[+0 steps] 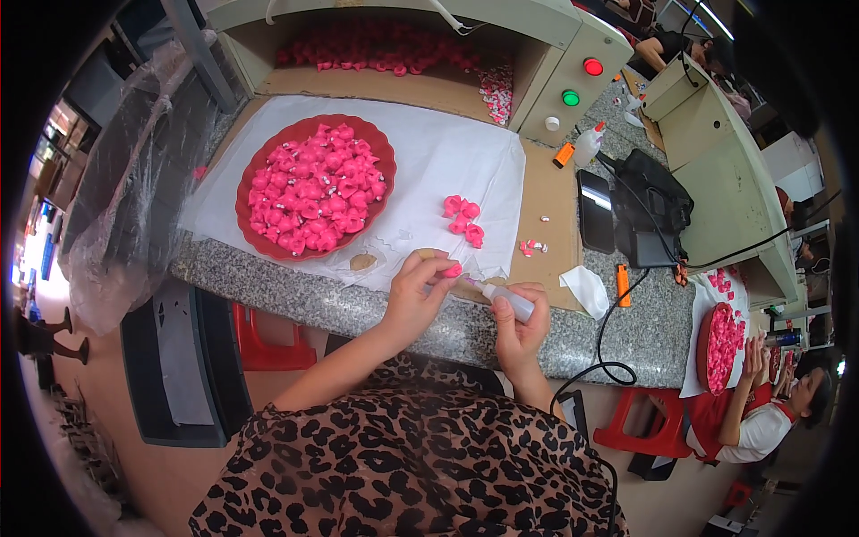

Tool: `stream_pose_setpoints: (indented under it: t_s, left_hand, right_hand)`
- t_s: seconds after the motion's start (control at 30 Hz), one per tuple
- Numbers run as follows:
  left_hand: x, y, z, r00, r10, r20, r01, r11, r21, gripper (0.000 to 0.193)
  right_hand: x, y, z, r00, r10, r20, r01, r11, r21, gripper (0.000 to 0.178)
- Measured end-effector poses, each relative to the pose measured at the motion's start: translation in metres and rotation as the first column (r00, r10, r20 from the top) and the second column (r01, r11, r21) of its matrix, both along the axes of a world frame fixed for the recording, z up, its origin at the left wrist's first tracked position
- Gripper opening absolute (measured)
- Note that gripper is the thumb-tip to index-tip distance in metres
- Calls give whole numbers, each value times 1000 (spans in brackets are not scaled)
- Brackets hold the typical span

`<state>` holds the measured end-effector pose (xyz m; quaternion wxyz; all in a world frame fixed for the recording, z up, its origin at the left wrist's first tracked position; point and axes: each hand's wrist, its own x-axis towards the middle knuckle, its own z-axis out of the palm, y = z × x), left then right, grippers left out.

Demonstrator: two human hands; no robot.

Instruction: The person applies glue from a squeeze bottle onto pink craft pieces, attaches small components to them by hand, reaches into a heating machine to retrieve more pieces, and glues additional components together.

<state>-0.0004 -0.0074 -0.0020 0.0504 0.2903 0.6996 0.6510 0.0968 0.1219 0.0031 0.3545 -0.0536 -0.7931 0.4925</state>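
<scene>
Leopard-print cloth (pixel 403 456) covers the body and lap at the near edge, with a dark bin (pixel 234 380) and a red stool (pixel 268 345) off to the left and another red stool at the right, all below the granite counter (pixel 564 349). Over the counter's near edge, the left hand (pixel 417 294) pinches a small pink piece (pixel 452 269) between thumb and fingertips, its grip narrow. Just to the right, the right hand (pixel 524 328) has its fingers wrapped round a squeeze bottle (pixel 510 302), tilted so that its nozzle points left at the pink piece; whether the tip touches it, I cannot tell. Right of the hands lie a white scrap (pixel 586 291) and an orange lighter (pixel 623 286). A little farther off, loose pink pieces (pixel 473 235) rest in a cluster on a white sheet (pixel 429 148), with tiny bits (pixel 534 247) to their right. At the left of the sheet stands a red tray (pixel 383 148) heaped with pink pieces. Far right of it are a phone (pixel 596 215), a black bag (pixel 658 192) and a red-tipped bottle (pixel 588 145). Beyond the sheet, a pale cabinet (pixel 537 67) with red and green buttons holds more pink pieces. Well apart at the right, a co-worker (pixel 761 425) sits by another red tray.
</scene>
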Motion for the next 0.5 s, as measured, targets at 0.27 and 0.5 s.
stream_pose_setpoints:
  t_s: [0.27, 0.5]
  left_hand:
    - [0, 0, 0, 1000, 8, -10, -8, 1000, -12, 19]
    - [-1, 0, -1, 1000, 6, -9, -6, 1000, -12, 19]
  right_hand:
    - [0, -3, 3, 1000, -23, -5, 23, 999, -25, 17]
    - [-1, -5, 5, 999, -49, 6, 49, 993, -107, 17]
